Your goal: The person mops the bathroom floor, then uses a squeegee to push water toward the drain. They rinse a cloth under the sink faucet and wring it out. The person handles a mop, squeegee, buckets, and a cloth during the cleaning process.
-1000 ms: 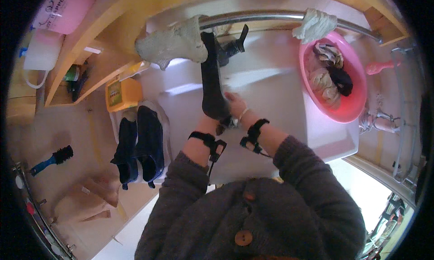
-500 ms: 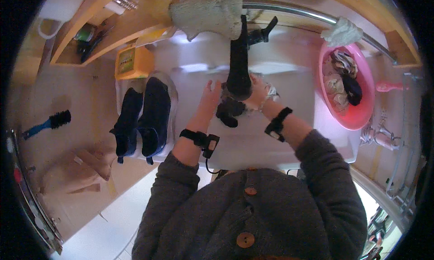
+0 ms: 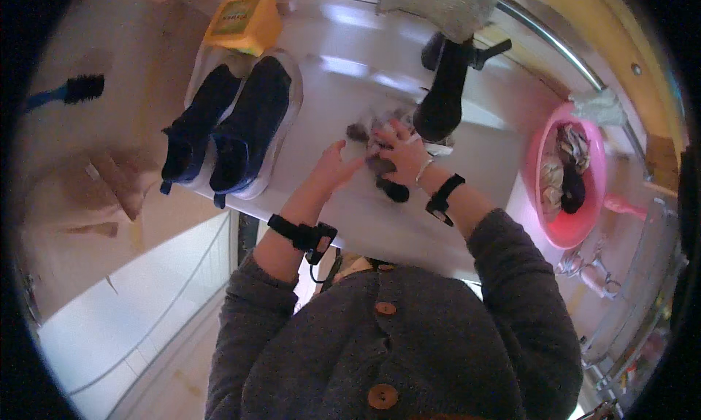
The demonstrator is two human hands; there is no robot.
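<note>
A white sink (image 3: 467,193) lies before me with a black faucet (image 3: 442,102) over it. Below and left of the spout is a small heap of wet, crumpled cloth, pale with dark parts (image 3: 394,191) that look like socks. My right hand (image 3: 403,155) rests on this heap, its fingers stretched out and apart; a dark piece shows by its thumb. Just left of the heap my left hand (image 3: 337,169) hovers with fingers spread and nothing in it. The heap is partly blurred and partly covered by my right hand.
A pair of dark slip-on shoes (image 3: 255,117) stands at the sink's left side, with a yellow container (image 3: 244,24) behind. On the right is a pink basin (image 3: 566,226) holding several crumpled cloths. A metal rail (image 3: 551,40) runs at the back right. A blue-handled brush (image 3: 69,91) lies far left.
The view has turned, so the faucet and basin sit farther right. My right hand has come out from behind the spout onto the cloth heap. My left hand stays open beside it.
</note>
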